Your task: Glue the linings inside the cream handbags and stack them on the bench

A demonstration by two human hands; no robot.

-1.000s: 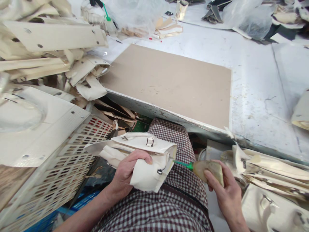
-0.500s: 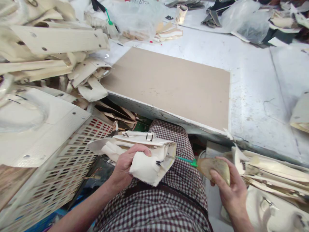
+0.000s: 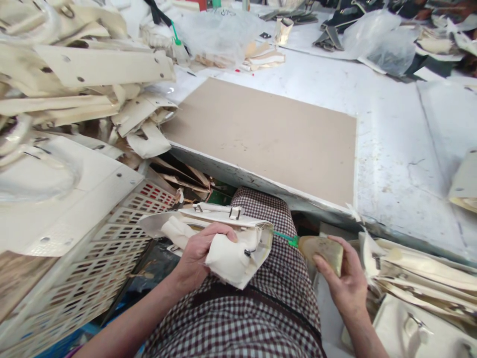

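Note:
My left hand [image 3: 203, 256] grips a cream-white bag piece [image 3: 233, 256] above my lap, its thumb and fingers wrapped around the folded material. A small metal buckle [image 3: 235, 213] shows on the piece's upper strap. In my right hand [image 3: 345, 273] is a squeeze bottle [image 3: 324, 251], yellowish and cloudy, tilted sideways. Its green nozzle [image 3: 292, 240] points left, and the thin tip passes behind or into the edge of the bag piece; which of the two I cannot tell.
A brown board [image 3: 268, 139] lies on the white table [image 3: 395, 134]. Cream bag parts [image 3: 108, 67] are heaped at left, above a plastic crate [image 3: 112, 238]. More white bags [image 3: 410, 318] stand at lower right. A second green-tipped bottle [image 3: 179, 49] and plastic bags [image 3: 223, 35] sit farther back.
My right hand and the squeeze bottle have moved left, closer to the bag piece, with the nozzle nearer its edge. My left hand keeps its hold; the view has shifted slightly.

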